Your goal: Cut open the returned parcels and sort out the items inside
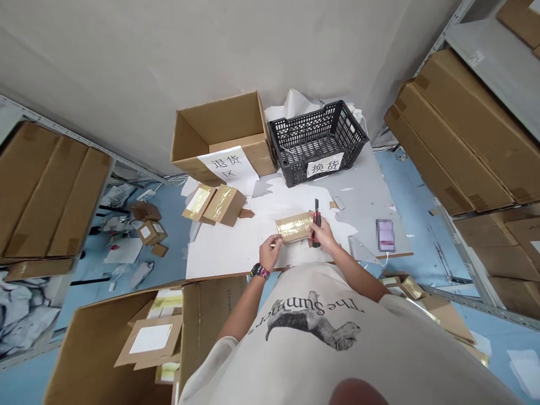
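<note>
Taped parcel (293, 226) on tabletop (373, 194), left hand (270, 251) pinching near-left corner, right hand (323, 234) wrapped round cutter (316, 224) at right end. Looks like tape-cutting stage; calls for steady hold, blade on tape. Boxes (230, 206) left, carton (189, 164) and black crate (292, 171) beyond, phone (385, 235) right; none blocks.

The small parcel (292, 228) is brown, banded with yellowish tape (300, 224); the cutter (317, 215) is red and black. The crate (292, 170) is black lattice. The large box (258, 154) is brown, its white sign (226, 163) lettered in black. The surface (225, 253) is patchy white and grey, the floor (403, 174) blue, the shirt (304, 365) off-white with a dark animal print (310, 325).
</note>
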Available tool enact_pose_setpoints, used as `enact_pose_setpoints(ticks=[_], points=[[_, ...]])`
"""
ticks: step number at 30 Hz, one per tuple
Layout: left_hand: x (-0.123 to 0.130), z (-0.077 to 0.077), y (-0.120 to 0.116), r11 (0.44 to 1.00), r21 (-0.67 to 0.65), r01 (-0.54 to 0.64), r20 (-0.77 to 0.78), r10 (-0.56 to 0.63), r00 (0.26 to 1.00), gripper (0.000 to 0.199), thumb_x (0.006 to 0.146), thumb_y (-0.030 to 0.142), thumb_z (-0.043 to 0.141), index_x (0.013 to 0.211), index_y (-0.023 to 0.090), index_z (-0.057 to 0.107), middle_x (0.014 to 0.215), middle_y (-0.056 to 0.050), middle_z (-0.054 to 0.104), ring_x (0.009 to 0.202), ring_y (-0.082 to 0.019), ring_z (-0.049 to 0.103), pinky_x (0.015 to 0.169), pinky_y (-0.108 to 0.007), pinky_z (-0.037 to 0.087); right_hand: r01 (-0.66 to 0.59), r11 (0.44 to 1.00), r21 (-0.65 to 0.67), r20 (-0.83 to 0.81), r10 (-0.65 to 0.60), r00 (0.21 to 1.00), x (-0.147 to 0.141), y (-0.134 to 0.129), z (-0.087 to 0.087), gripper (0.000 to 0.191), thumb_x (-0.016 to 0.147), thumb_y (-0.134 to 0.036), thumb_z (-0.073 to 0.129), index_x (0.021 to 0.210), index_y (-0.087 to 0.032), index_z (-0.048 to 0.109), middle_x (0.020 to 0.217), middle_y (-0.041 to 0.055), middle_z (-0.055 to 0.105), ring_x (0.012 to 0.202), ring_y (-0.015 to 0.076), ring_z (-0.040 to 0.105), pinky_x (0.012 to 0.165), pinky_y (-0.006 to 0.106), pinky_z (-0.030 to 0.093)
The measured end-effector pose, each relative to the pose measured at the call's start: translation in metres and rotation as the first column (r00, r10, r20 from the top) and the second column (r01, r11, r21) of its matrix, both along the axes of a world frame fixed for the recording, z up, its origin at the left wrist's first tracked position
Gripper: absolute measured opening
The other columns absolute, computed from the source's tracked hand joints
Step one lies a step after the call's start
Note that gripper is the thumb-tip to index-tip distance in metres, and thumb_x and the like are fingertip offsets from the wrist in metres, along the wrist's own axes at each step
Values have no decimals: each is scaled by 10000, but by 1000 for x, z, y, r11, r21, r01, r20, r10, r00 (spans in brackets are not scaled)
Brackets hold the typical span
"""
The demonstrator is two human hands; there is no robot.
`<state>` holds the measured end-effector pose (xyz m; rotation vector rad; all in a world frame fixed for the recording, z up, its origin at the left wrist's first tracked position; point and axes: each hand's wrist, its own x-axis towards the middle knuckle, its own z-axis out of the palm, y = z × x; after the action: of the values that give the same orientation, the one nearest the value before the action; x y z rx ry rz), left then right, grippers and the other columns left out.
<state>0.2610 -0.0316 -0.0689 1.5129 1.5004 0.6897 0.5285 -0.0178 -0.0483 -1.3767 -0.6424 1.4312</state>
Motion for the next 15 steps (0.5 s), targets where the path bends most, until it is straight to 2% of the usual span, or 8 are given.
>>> enact_pose_setpoints(ticks=[1, 3, 5, 7, 9, 10, 12, 15], points=[[-4, 1, 5, 1000, 24, -2, -28, 2, 1000, 550, 1074, 609, 661, 1464, 234, 756, 1397, -152, 797, 1168, -300, 774, 954, -431, 647, -5, 1000, -1, 53, 5, 999, 7, 2, 1, 659, 910, -597, 770, 1468, -287, 606, 789, -76, 679, 540, 163, 626, 555, 322, 596], [-8, -1, 20, 997, 61, 45, -67, -40, 997, 786, 1028, 576, 749, 1709, 239, 548, 1621, -200, 665, 1320, -339, 730, 1006, -469, 646, -94, 995, 16, 224, 88, 971, 23, 4, 3, 634, 968, -562, 708, 1527, -282, 604, 835, -50, 716, 520, 162, 627, 555, 335, 601], [-8, -7, 37, 985, 92, 147, -93, -139, 986, 1061, 955, 561, 848, 1830, 233, 345, 1774, -228, 506, 1515, -391, 618, 1158, -546, 597, -275, 961, 44, 453, 226, 862, 37, 8, 8, 629, 1031, -489, 648, 1618, -268, 591, 942, 17, 790, 584, 197, 695, 644, 381, 643], [-5, -16, 53, 960, 88, 264, -101, -255, 962, 1197, 873, 552, 933, 1843, 217, 317, 1823, -225, 438, 1657, -421, 478, 1319, -597, 475, -501, 864, 37, 685, 343, 643, 45, 15, 15, 614, 1064, -382, 613, 1668, -270, 597, 1141, 86, 842, 790, 264, 795, 819, 428, 660], [-3, -25, 65, 940, 55, 338, -76, -333, 940, 1208, 821, 538, 981, 1819, 211, 385, 1819, -210, 453, 1707, -424, 413, 1390, -591, 395, -694, 717, -68, 831, 426, 359, 44, 25, 24, 585, 1064, -283, 611, 1647, -302, 647, 1323, 105, 836, 1040, 329, 822, 960, 445, 621], [-2, -29, 69, 935, 38, 351, -57, -349, 935, 1198, 810, 535, 991, 1809, 215, 412, 1814, -200, 465, 1712, -421, 409, 1396, -579, 393, -752, 643, -146, 861, 456, 223, 40, 31, 28, 571, 1061, -251, 615, 1625, -319, 675, 1356, 102, 834, 1117, 348, 813, 993, 444, 599], [-3, -34, 71, 938, 15, 345, -17, -345, 938, 1190, 807, 536, 995, 1806, 229, 427, 1816, -182, 471, 1710, -414, 418, 1379, -557, 428, -796, 529, -296, 871, 492, 3, 29, 43, 37, 530, 1076, -236, 616, 1590, -331, 710, 1321, 108, 850, 1139, 357, 809, 1004, 434, 571], [-4, -36, 66, 946, -13, 324, 30, -324, 946, 1210, 806, 553, 990, 1822, 262, 401, 1845, -159, 437, 1730, -405, 388, 1341, -542, 484, -794, 422, -439, 851, 479, -215, 8, 58, 50, 466, 1123, -253, 573, 1559, -308, 727, 1237, 126, 866, 1079, 332, 817, 1000, 420, 551]])
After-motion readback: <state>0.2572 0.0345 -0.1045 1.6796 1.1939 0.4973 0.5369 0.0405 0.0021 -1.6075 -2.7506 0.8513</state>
